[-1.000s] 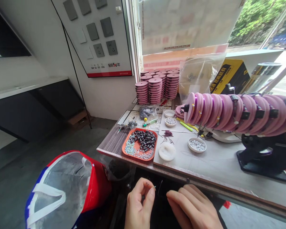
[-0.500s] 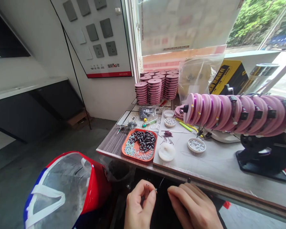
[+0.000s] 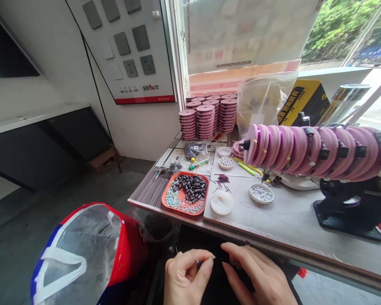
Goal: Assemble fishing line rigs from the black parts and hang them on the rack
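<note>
Low in front of the table edge, my left hand (image 3: 189, 275) is closed, thumb and forefinger pinched together. A tiny shiny bit shows within its curled fingers, too small to name, and a short thin pale strand stands up behind the knuckles. To its right, my right hand (image 3: 257, 275) has its thumb and forefinger apart, with nothing clear between their tips. Its other fingers are curled and partly hidden. Nearest on the table are an orange tray (image 3: 164, 199) with black pieces, pale green tubes and small silvery parts, and a round white disc (image 3: 221, 202).
A rack of pink spools (image 3: 292, 146) stands at the right on a black base (image 3: 349, 222). White dishes (image 3: 262, 193) hold small beads. Behind are stacked pink spools (image 3: 205, 120), a green pen-like tool (image 3: 247, 168) and dark red sticks (image 3: 222, 178). A red-rimmed bag (image 3: 127, 250) stands at left.
My left hand has turned and shifted slightly right, its pinch now pointing at my right hand. The right thumb and forefinger have parted. The thin strand now shows left of my left hand.
</note>
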The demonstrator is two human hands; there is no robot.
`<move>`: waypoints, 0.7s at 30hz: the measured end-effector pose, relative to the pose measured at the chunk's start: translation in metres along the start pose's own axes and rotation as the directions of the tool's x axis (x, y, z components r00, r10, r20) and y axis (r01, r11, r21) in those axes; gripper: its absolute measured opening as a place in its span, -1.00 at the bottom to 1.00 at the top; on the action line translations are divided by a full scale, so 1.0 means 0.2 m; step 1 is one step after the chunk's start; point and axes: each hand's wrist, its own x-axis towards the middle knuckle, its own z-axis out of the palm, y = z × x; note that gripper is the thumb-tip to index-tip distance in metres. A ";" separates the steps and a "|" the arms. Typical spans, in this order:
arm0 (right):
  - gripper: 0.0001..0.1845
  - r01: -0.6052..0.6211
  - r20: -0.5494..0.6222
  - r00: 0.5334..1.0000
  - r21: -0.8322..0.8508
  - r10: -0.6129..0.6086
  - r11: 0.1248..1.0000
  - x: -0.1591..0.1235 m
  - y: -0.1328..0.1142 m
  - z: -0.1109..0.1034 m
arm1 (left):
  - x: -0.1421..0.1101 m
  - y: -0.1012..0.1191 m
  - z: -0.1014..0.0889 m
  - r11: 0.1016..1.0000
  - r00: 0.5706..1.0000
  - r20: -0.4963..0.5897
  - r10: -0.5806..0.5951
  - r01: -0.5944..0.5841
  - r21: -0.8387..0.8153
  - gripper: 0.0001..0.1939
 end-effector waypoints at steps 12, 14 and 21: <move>-0.57 0.352 0.199 0.925 -0.128 -0.323 0.927 0.10 0.01 -0.07 | 0.04 0.10 -0.13 0.980 0.958 0.285 -0.038 -0.021 0.200 -0.67; -0.59 0.308 0.216 0.936 -0.120 -0.278 0.944 0.10 0.02 -0.10 | 0.06 0.10 -0.19 0.983 0.968 0.237 -0.086 0.045 0.176 -0.69; -0.76 0.233 0.009 0.972 -0.025 -0.233 0.972 0.06 0.02 -0.04 | 0.03 0.06 -0.11 0.940 0.957 0.209 -0.200 0.247 -0.234 -0.70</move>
